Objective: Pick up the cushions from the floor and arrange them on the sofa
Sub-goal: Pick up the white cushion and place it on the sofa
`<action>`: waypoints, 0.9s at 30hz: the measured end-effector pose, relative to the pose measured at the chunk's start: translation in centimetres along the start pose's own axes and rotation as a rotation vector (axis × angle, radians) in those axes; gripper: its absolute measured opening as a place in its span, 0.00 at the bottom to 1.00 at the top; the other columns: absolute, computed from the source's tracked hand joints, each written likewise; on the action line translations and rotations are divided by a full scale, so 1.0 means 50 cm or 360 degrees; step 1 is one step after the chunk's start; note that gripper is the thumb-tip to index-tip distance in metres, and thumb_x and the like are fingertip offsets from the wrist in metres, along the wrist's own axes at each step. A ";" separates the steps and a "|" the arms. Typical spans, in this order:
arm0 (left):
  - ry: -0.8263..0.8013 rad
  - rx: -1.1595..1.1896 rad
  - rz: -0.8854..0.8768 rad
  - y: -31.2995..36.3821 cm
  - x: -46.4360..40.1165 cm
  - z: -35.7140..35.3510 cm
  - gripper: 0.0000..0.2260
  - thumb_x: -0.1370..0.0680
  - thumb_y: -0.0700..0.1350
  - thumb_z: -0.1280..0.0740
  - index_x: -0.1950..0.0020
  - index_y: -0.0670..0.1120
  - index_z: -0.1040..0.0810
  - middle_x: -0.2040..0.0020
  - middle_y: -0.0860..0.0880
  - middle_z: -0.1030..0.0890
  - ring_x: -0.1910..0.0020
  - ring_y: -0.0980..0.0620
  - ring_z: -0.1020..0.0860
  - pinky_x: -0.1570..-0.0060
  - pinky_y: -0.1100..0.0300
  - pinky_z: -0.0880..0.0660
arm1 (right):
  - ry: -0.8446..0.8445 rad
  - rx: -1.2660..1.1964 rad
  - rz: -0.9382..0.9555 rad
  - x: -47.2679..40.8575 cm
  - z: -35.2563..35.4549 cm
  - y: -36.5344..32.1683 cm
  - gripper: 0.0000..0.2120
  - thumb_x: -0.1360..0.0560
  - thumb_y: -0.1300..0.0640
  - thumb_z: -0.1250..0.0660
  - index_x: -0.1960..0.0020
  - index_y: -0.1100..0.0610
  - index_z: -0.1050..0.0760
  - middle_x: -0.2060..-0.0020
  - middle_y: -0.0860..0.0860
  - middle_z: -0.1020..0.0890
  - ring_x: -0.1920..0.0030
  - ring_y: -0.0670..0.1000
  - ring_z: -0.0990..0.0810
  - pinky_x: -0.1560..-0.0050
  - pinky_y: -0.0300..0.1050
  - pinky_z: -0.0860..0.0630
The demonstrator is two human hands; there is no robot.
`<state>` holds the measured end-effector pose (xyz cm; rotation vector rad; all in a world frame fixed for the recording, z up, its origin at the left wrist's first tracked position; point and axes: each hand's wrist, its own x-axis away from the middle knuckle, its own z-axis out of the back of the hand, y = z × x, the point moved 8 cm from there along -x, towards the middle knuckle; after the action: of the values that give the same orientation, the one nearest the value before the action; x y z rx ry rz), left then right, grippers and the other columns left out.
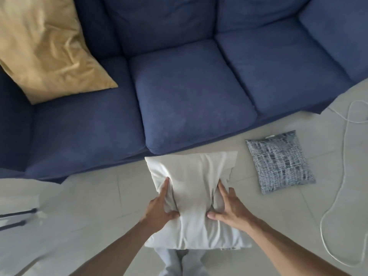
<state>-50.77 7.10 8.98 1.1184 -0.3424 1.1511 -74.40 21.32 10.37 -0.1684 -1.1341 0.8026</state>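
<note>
Both hands are gripping the white cushion [196, 198]: left hand [159, 211] and right hand [229, 210] are each pinching folds of fabric, fingers partly closed, holding it over the floor [95, 206] just before the blue sofa [191, 92]. Three cushions are showing: white one in hand, one patterned grey cushion [279, 162] lying on the floor, one yellow cushion [45, 42] leaning on the sofa's left end, cut off by the frame. One white cord [342, 148] is looping at right. Blurred objects at left are hard to identify.
</note>
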 end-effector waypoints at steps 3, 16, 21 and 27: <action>0.0049 0.0009 -0.0070 0.063 0.000 0.051 0.59 0.27 0.50 0.19 0.21 0.75 0.65 0.29 0.47 0.23 0.33 0.40 0.22 0.40 0.55 0.28 | 0.0050 0.0034 0.0059 0.004 0.074 -0.047 0.64 0.28 0.35 0.20 0.12 0.42 0.65 0.25 0.60 0.36 0.26 0.64 0.26 0.25 0.52 0.28; 0.0345 0.0024 -0.0280 0.288 -0.185 0.323 0.60 0.30 0.55 0.19 0.28 0.85 0.68 0.46 0.59 0.20 0.52 0.52 0.21 0.54 0.57 0.26 | 0.0345 0.0006 0.0389 -0.190 0.372 -0.221 0.66 0.32 0.34 0.19 0.13 0.37 0.65 0.22 0.54 0.35 0.22 0.60 0.31 0.24 0.52 0.30; 0.0452 0.0098 -0.0355 0.351 -0.308 0.449 0.59 0.31 0.55 0.19 0.26 0.84 0.66 0.49 0.64 0.21 0.53 0.61 0.23 0.61 0.66 0.28 | 0.0436 -0.0025 0.0425 -0.308 0.491 -0.313 0.65 0.33 0.32 0.20 0.16 0.30 0.67 0.27 0.52 0.35 0.24 0.59 0.32 0.25 0.59 0.28; 0.0605 0.0214 -0.0438 0.414 -0.465 0.621 0.59 0.32 0.56 0.17 0.27 0.86 0.63 0.48 0.71 0.25 0.53 0.65 0.23 0.60 0.69 0.28 | 0.0551 -0.0089 0.0530 -0.468 0.630 -0.443 0.64 0.34 0.33 0.19 0.17 0.26 0.64 0.32 0.47 0.33 0.26 0.55 0.32 0.30 0.56 0.29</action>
<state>-68.89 -32.08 17.26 0.9995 0.1817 1.1223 -94.93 -18.03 18.16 -0.5334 -0.8091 0.9915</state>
